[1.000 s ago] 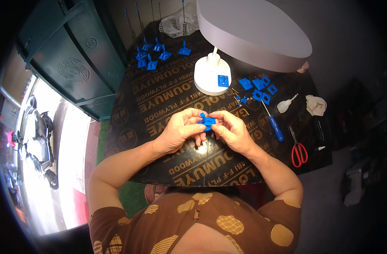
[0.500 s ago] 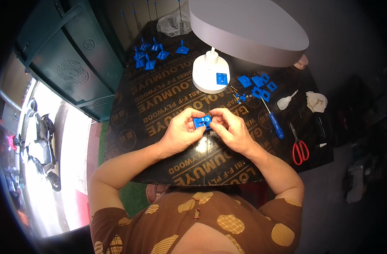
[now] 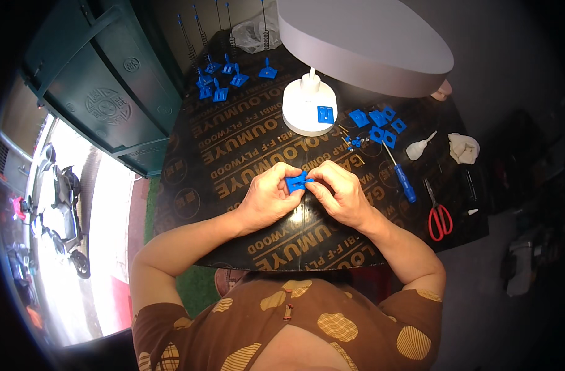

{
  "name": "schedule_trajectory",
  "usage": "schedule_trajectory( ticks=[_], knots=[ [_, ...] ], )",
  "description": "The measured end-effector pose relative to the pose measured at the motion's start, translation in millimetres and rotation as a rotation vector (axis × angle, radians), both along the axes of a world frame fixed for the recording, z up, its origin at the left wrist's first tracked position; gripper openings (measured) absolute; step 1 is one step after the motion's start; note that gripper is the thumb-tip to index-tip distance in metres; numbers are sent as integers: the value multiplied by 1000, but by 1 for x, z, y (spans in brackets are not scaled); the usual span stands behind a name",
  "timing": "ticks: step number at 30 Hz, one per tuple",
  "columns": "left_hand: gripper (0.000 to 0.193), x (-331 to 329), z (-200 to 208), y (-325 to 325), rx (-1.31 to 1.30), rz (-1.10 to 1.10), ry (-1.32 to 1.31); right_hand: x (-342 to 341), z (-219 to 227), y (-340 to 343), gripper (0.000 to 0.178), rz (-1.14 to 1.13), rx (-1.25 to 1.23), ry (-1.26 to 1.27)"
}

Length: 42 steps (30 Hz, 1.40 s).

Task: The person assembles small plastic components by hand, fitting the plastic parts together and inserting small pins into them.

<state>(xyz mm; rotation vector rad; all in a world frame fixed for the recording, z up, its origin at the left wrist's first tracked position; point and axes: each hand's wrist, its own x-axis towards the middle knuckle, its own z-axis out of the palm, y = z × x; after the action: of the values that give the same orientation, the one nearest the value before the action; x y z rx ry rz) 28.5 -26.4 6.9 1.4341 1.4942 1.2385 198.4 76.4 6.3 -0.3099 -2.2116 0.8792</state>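
A small blue plastic part (image 3: 296, 182) is held between my two hands over the near middle of the table. My left hand (image 3: 270, 196) pinches its left side between thumb and fingers. At the part's right end, my right hand (image 3: 343, 196) closes thumb and fingertips on it; whether a smaller piece sits in that pinch is hidden. Beyond my hands, a blue rectangular plate (image 3: 325, 114) lies on the white lamp base (image 3: 301, 127). To the right of the base are several blue square plates (image 3: 377, 135) and a cluster of tiny blue pieces (image 3: 356, 143).
A large grey-white lamp head (image 3: 369, 46) overhangs the far side. On the right lie a blue-handled screwdriver (image 3: 404, 182), red-handled scissors (image 3: 440, 219), a white dropper bottle (image 3: 420, 147) and a crumpled white cloth (image 3: 463, 149). Blue stands (image 3: 238, 77), some bearing springs, occupy the far left.
The blue part has been tilted and turned in my fingers, so its round face no longer shows. Both hands stay in nearly the same place.
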Motion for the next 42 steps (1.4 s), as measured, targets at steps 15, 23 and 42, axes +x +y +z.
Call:
schedule_trajectory(
  ticks=[15, 23, 42],
  knots=[
    [27, -4, -12, 2, 12, -41, -65, -2, 0, -1, 5, 0, -3, 67],
    [26, 1, -16, 6, 81, -12, -375, -1, 4, -4, 10, -8, -53, 18],
    [32, -28, -7, 23, -137, -62, -991, 42, 10, 56, 12, -638, 268, -593]
  ],
)
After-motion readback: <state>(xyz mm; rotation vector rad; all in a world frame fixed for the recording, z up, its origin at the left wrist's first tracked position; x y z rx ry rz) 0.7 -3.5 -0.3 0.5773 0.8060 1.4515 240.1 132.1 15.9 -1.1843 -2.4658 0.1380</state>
